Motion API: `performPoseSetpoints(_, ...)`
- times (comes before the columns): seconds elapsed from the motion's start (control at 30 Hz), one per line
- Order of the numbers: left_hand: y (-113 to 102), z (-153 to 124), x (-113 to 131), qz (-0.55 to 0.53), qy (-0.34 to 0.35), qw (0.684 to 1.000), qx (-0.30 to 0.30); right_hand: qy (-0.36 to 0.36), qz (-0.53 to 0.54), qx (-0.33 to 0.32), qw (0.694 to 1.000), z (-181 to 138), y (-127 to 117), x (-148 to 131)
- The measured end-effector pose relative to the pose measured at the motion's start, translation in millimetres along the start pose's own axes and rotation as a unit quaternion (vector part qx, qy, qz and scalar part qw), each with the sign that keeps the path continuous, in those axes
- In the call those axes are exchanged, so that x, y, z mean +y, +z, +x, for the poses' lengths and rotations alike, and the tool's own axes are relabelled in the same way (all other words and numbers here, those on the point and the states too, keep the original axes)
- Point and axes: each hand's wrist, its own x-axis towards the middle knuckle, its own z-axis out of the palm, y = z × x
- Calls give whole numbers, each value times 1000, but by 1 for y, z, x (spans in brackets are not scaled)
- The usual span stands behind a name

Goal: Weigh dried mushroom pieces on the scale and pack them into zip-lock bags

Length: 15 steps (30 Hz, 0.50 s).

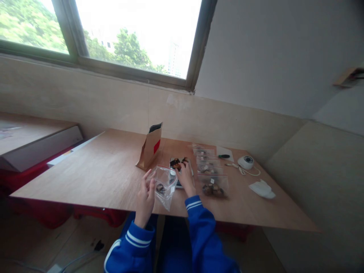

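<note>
My left hand (146, 195) holds a clear zip bag (165, 185) up by its edge; one or two dark pieces lie inside it. My right hand (186, 176) reaches over a small scale (179, 171) just behind the bag, its fingers closed on dark brown pieces (176, 163) piled on the platform. Both sleeves are blue with white stripes.
A brown paper pouch (150, 148) with a red label stands behind the scale. To the right lies a row of filled zip bags (212, 178), then a pen (224, 156), a white round device (246, 162) with cord, and white tissue (262, 189). The table's front edge is close.
</note>
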Motion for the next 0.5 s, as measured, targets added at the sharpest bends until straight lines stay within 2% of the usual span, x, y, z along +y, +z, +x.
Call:
performPoseSetpoints(0.13,-3,1,0,4,-2,1000,5,11,0,-1,1000,-3,4,5)
performPoseSetpoints(0.33,-5,2,-3,9,-6,1000,10,22,31,23,999,-1,-9,9)
performPoseSetpoints(0.5,-3,1,-6,2,-9,1000,4,28,94,51,994,5,-25,-7)
